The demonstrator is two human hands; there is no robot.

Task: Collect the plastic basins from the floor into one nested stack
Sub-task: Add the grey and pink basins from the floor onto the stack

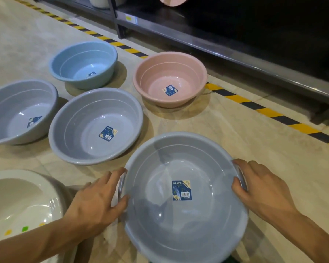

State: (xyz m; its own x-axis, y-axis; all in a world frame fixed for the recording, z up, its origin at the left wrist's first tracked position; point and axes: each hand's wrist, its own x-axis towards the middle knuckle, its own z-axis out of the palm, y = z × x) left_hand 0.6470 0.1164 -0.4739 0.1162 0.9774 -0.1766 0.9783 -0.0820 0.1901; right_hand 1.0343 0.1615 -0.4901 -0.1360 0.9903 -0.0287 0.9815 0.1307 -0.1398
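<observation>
Your fingers on the right hand are curled over the right rim of the nearest grey basin, thumb inside the bowl, clamped on its edge. Your left hand grips the opposite rim the same way, fingers wrapped over the lip. That basin sits closest to you, tilted slightly, a blue label stuck on its bottom. Beyond it on the floor lie a second grey basin, a third grey basin at the left edge, a blue basin and a pink basin, all apart from one another. A white basin sits by your left forearm. A yellow-black striped tape borders a dark shelf.
</observation>
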